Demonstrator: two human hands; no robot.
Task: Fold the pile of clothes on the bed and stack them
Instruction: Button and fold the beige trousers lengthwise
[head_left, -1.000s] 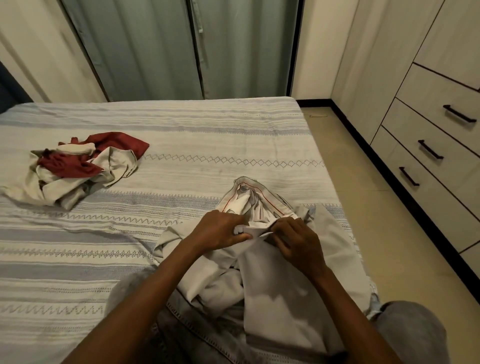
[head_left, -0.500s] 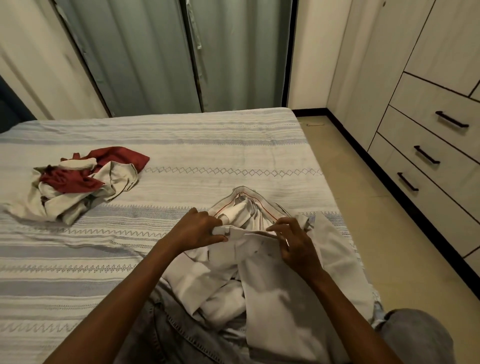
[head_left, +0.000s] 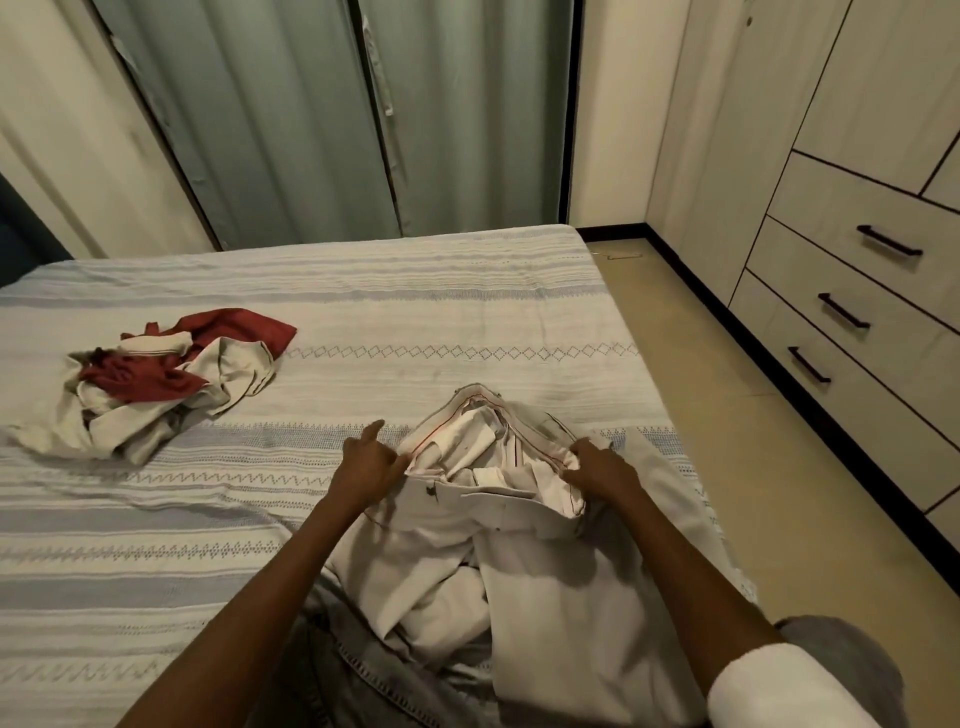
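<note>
Striped blue and white cloth covers the bed (head_left: 363, 322), which fills the room up to grey-green curtains (head_left: 332, 119). On the right stands a pale wardrobe (head_left: 857, 218) with dark drawer handles above a beige floor (head_left: 779, 467). The left hand (head_left: 368, 465) and right hand (head_left: 602, 470) each pinch the waistband of beige trousers (head_left: 498, 519) at the bed's near edge. A red and beige pile of clothes (head_left: 156, 379) lies well apart, at the left.

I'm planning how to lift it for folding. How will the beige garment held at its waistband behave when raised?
The beige garment will probably hang limp: it already lies in soft creases. With the left hand and right hand pinching opposite sides of the waistband, the middle may sag. It looks light, so likely easy to shake flat.
</note>
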